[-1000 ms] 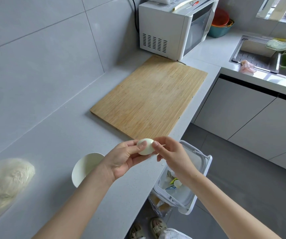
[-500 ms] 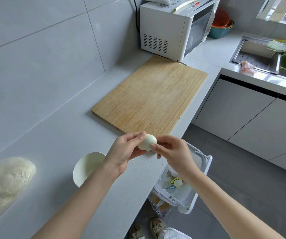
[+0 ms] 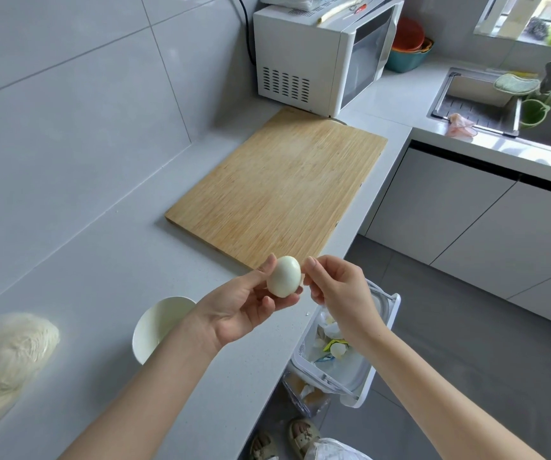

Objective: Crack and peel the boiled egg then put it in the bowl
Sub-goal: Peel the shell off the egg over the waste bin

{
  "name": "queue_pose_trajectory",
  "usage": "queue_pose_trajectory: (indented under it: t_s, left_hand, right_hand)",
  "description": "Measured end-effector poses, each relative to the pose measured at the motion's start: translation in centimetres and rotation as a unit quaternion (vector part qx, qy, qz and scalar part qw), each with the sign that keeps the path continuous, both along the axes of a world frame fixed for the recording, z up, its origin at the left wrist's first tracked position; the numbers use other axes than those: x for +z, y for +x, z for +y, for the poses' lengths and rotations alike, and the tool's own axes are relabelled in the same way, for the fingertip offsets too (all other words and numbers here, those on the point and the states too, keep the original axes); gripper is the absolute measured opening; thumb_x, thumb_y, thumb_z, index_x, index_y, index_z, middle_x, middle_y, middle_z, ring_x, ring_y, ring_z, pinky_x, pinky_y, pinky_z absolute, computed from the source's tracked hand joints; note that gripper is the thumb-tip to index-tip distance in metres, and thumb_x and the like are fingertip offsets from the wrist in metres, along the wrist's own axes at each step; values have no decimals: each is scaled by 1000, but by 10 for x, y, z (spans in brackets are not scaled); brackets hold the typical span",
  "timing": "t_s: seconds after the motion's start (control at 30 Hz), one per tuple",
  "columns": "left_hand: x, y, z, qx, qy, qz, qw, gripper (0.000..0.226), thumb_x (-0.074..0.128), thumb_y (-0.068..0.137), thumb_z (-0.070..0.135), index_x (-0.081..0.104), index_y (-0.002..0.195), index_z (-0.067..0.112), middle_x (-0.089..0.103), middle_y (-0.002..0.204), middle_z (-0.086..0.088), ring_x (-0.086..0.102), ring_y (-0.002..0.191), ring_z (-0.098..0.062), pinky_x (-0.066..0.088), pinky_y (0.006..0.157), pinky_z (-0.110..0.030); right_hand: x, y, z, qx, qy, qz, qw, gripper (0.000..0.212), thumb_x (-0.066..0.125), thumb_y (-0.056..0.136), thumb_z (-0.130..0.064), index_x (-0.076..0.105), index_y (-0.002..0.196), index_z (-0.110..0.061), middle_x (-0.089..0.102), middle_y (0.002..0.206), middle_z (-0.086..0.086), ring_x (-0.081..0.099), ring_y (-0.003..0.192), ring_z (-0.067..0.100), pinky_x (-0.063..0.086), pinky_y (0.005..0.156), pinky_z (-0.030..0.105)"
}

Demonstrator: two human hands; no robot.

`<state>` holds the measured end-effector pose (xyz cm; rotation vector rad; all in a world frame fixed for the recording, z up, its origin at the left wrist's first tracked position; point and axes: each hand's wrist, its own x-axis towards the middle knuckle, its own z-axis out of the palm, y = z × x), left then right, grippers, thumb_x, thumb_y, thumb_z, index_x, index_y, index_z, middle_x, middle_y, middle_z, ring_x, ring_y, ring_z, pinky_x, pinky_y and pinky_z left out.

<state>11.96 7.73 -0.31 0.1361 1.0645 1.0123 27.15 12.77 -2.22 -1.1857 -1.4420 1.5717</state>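
I am cradling the egg [image 3: 284,276] in my left hand [image 3: 244,307], with my fingers curling beneath it and my thumb steadying its upper left side. It is hanging in the air over the front edge of the worktop [image 3: 101,260], just off the near corner of the cutting board [image 3: 277,190]. I am keeping it out here for a reason: the bin [image 3: 355,400] is hanging at that front edge right below my right hand [image 3: 337,293], so the peelings should drop into it (though one small chip [image 3: 307,314] is lying on the worktop by the edge).

My right hand is pinching a scrap of shell [image 3: 303,278] between thumb and forefinger at the egg's right flank, and the other fingers are curling in behind. The side of the egg facing me is showing bare: smooth, pale cream, softly shiny, a plump oval. I cannot see its far side. It is looking slippery and tender, so I am judging that a light, wrapping grip suits it better than a squeeze.

The bowl [image 3: 154,322] is waiting on the worktop near the front edge, with my left forearm partly hiding it. It is white, round, glazed-looking and empty where I can see in. The scrap is looking thin and papery, and I am guessing it is nearly the last of the shell.
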Motion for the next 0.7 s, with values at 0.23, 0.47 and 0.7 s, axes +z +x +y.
queue_pose_trajectory:
  t_s: [0.23, 0.47, 0.7]
  left_hand:
    - [-1, -2, 6, -28, -36, -63, 997, 46, 63, 71, 41, 72, 79, -4, 68, 72, -17, 61, 50, -16, 46, 37, -15]
    - [1, -3, 5, -84, -33, -35, 995, 49, 66, 68, 40, 67, 88, -5, 65, 70, -16, 57, 51, -13, 47, 41, -13]
    - [-2, -3, 6, -108, -38, -52, 992, 49, 65, 69, 41, 72, 85, -5, 65, 71, -15, 57, 52, -13, 48, 41, -14]
  right_hand:
    - [3, 1, -9, 56, 86, -41, 994, 29, 55, 81, -46, 67, 94, -23, 65, 67, 1, 54, 59, 15, 44, 55, 27]
    - [10, 1, -2, 42, -43, 58, 997, 33, 68, 75, -37, 53, 68, -8, 48, 53, -4, 40, 48, 7, 33, 48, 19]
    - [-4, 7, 1, 10, -27, -43, 999, 36, 53, 92, -28, 58, 67, -3, 44, 48, 0, 35, 43, 10, 33, 45, 21]
